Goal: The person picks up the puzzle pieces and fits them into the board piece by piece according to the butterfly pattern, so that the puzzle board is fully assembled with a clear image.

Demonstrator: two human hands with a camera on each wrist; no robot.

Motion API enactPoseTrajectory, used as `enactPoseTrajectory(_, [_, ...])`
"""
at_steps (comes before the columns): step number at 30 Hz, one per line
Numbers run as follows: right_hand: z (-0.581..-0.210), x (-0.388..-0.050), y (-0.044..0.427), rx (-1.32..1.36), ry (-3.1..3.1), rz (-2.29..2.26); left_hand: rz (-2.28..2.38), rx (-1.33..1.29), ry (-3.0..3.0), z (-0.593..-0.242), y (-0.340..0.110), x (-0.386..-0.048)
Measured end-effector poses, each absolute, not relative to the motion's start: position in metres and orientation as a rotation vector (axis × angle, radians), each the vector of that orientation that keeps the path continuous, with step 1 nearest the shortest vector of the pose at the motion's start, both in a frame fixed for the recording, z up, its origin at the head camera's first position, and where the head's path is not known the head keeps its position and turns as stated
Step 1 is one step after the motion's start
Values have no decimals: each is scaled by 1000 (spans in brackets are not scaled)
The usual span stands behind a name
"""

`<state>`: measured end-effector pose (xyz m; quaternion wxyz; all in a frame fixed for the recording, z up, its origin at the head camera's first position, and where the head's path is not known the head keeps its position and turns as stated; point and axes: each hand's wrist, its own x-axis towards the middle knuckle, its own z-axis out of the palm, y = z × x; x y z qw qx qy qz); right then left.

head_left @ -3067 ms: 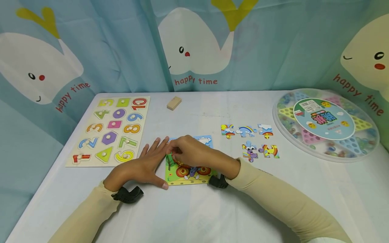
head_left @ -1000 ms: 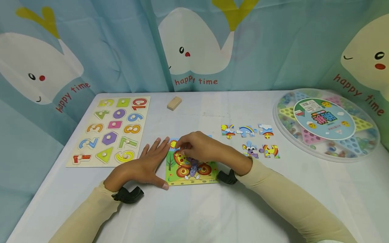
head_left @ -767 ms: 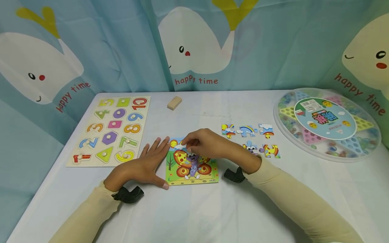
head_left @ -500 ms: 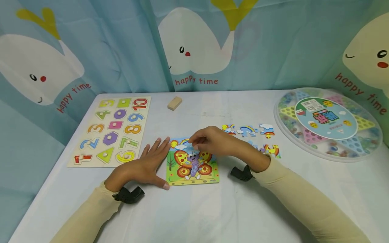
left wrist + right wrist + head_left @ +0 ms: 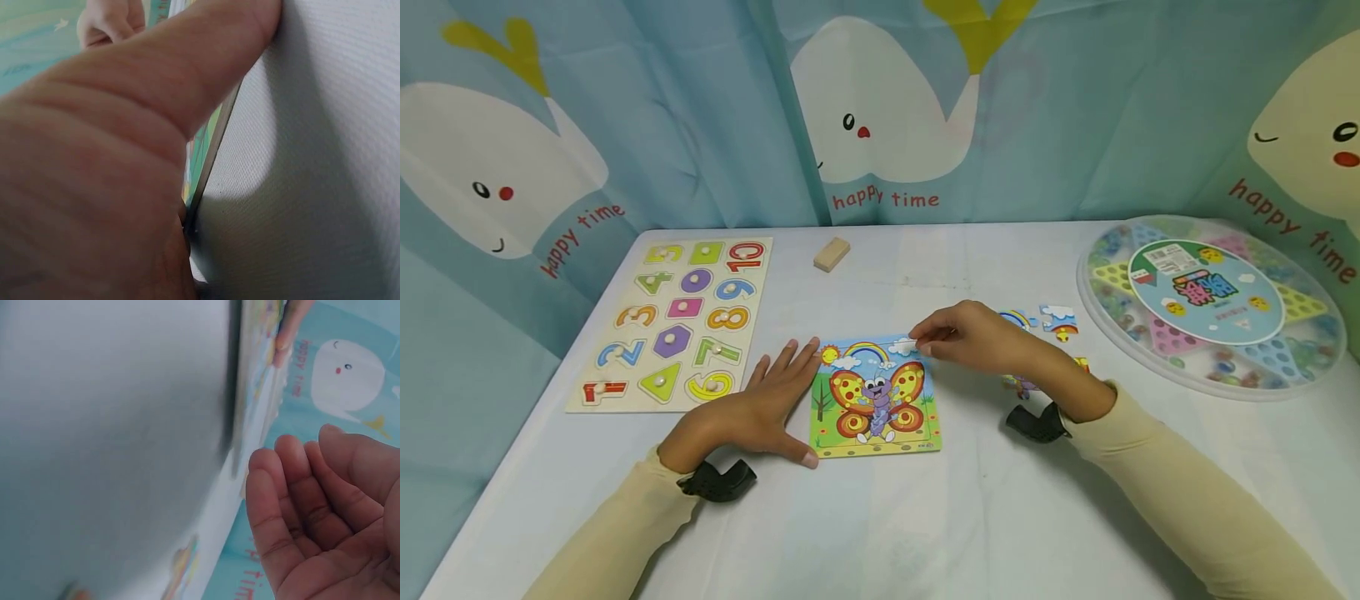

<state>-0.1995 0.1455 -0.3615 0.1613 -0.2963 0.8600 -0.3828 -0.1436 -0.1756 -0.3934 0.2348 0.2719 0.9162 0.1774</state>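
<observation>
A butterfly jigsaw board (image 5: pixel 877 397) lies flat on the white table. My left hand (image 5: pixel 758 418) rests at its left side with fingers spread, the thumb and fingertips along the edge. My right hand (image 5: pixel 976 337) is over the table by the board's upper right corner. In the right wrist view its fingers (image 5: pixel 269 515) curve loosely with nothing between them. Loose jigsaw pieces lie to the right: a cloud piece (image 5: pixel 1059 322) in full view, a rainbow piece (image 5: pixel 1018 318) and a purple piece (image 5: pixel 1019 386) partly covered by the right hand and wrist.
A number-and-shape peg board (image 5: pixel 673 325) lies on the left. A small wooden block (image 5: pixel 831 254) sits at the back. On the right is a round clear case (image 5: pixel 1210 304) with marbles. A whale-print curtain (image 5: pixel 880 108) hangs behind the table.
My right hand has moved right, off the board, uncovering the butterfly picture and now covering some loose pieces, the sun piece included. My left hand has stayed in place.
</observation>
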Motion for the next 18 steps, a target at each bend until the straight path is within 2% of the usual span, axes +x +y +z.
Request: enactPoseTrajectory(18, [-362, -190, 185, -722, 2521, -1077, 499, 748, 2514, -394, -176, -143])
